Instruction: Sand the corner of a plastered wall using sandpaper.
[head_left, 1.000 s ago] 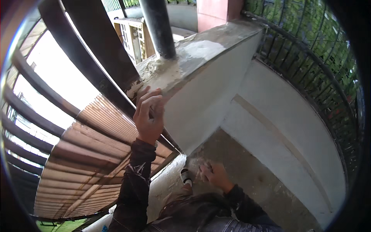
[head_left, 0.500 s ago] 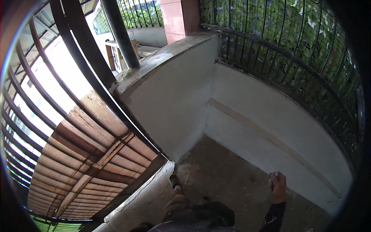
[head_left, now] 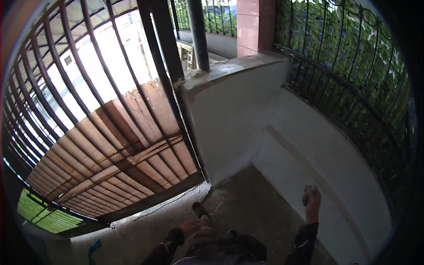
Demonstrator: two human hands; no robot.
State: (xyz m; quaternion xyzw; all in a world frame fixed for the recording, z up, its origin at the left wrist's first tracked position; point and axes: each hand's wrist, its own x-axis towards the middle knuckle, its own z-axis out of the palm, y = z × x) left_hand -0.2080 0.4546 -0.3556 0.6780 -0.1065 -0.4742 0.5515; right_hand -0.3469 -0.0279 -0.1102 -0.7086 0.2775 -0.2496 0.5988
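My right hand (head_left: pixel 312 204) is raised in front of the low white wall (head_left: pixel 291 154), with its fingers curled closed. Whether anything lies inside the fist is too small and dim to make out. Low in the view, my left hand (head_left: pixel 192 226) rests at or just over my leg, above my sandalled foot (head_left: pixel 199 209). Its fingers are too dim and small to read. A beige strip (head_left: pixel 304 163) runs along the white wall, behind the right hand.
On the left stands a barred metal gate (head_left: pixel 128 145) with rusty corrugated sheets. A dark pole (head_left: pixel 198 39) rises behind the wall's top. Black railings (head_left: pixel 335 75) with leaves behind them line the right. A blue scrap (head_left: pixel 93 251) lies on the concrete floor (head_left: pixel 247 198).
The view has turned left, so more of the gate and the blue scrap show. My left hand has come into sight beside my leg. My right hand stays raised and closed.
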